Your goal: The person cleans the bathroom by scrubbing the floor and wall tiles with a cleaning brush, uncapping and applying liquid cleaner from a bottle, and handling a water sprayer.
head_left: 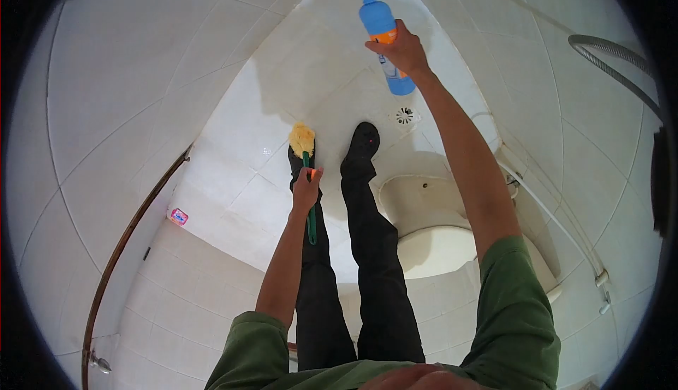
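Note:
My left hand (306, 189) is closed around the green handle of a brush (302, 139) with a yellow, fluffy head. The brush head points forward, above my left shoe. Stretched out ahead, my right hand (404, 50) grips a blue plastic bottle (376, 16) with an orange and white label. The bottle leans slightly, its narrow top pointing away from me. Part of the label is hidden behind my fingers. Whether the bottle has a cap on cannot be made out clearly.
White tiles cover the floor (240, 136) and walls. A round drain (404, 115) lies near my right shoe (365, 139). The toilet (438, 249) stands at my right. A metal shower hose (611, 48) hangs on the right wall. A small pink packet (179, 216) lies at left, near the door edge (120, 256).

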